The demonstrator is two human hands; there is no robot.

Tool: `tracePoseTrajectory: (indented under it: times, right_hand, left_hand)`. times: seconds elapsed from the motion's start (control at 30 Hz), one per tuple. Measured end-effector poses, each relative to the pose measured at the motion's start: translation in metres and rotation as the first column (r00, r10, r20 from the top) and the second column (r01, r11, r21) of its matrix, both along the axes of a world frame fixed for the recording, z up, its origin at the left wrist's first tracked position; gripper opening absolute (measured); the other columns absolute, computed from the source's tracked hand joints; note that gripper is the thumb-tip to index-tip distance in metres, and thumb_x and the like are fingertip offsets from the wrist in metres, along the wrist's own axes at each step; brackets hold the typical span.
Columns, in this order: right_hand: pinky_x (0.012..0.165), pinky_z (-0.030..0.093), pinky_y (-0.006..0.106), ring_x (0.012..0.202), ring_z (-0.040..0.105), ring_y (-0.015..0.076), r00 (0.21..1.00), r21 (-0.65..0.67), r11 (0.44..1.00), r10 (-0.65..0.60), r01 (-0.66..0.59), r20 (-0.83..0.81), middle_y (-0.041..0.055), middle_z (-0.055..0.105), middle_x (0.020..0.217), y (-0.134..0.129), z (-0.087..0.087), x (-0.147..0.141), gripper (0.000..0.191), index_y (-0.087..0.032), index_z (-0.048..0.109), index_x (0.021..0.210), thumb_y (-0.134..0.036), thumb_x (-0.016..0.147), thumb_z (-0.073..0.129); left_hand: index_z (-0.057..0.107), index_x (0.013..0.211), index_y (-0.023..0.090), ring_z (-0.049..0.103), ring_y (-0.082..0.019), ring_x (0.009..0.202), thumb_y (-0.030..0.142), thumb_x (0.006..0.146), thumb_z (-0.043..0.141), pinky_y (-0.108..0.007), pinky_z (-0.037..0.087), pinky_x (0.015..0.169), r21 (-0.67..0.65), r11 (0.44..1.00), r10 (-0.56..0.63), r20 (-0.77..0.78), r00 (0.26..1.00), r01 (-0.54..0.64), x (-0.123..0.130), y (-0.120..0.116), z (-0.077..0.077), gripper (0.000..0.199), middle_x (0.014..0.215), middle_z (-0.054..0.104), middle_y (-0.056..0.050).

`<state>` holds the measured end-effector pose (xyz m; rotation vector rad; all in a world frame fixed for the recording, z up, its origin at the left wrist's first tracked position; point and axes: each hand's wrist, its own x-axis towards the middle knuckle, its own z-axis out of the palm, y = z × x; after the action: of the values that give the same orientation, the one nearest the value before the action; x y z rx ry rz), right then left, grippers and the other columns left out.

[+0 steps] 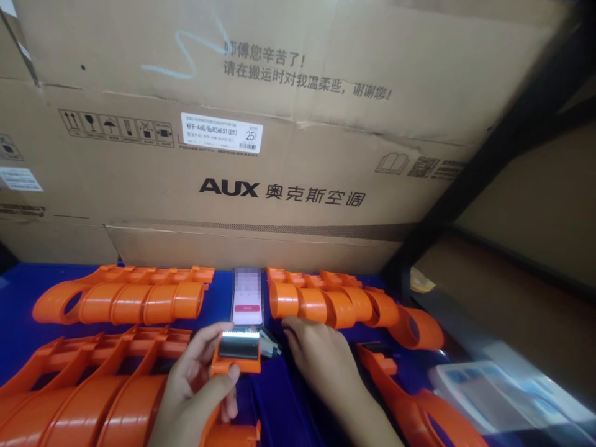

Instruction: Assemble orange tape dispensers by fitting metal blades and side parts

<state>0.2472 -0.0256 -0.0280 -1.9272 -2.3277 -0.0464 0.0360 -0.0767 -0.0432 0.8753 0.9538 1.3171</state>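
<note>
My left hand is closed around an orange tape dispenser, its dark roller and pale toothed edge facing up. My thumb presses on the front of the dispenser's orange frame. To the right, my right hand has its fingers curled down at the blue surface. Most of those fingertips are hidden, so whatever they hold does not show. Between the two hands lie some small grey and whitish strips, partly covered by the dispenser. Just behind them is a phone with a lit screen and a red button.
Rows of orange tape dispensers line the blue surface, with more at right and front left. A large cardboard box stands behind. A dark frame bar slants at right, above a pale blurred box.
</note>
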Motion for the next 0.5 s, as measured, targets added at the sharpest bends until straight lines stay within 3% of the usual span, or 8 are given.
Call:
tracePoseTrajectory:
  times: [0.3, 0.5]
  right_hand:
    - [0.062, 0.04, 0.028, 0.085, 0.075, 0.0238, 0.999, -0.025, 0.999, 0.034, -0.035, -0.028, 0.0056, 0.079, 0.095, 0.0012, -0.0032, 0.003, 0.027, -0.027, 0.073, 0.107, -0.021, 0.103, 0.047]
    - [0.061, 0.039, 0.028, 0.084, 0.074, 0.0237, 0.998, -0.049, 0.997, 0.065, -0.066, -0.02, 0.0053, 0.078, 0.094, 0.0014, 0.0, 0.0013, 0.03, -0.028, 0.075, 0.107, -0.018, 0.102, 0.047]
  left_hand:
    - [0.063, 0.13, 0.028, 0.056, -0.011, 0.044, 0.027, 0.085, 0.076, -0.02, 0.047, 0.044, -0.004, 1.0, -0.013, -0.012, 1.0, 0.012, -0.0017, -0.0013, 0.0004, 0.047, 0.062, 0.065, 0.004]
    - [0.063, 0.128, 0.029, 0.057, -0.01, 0.044, 0.029, 0.084, 0.078, -0.02, 0.046, 0.041, -0.001, 1.0, 0.001, -0.01, 1.0, -0.001, 0.0002, -0.0011, 0.0012, 0.047, 0.076, 0.069, 0.003]
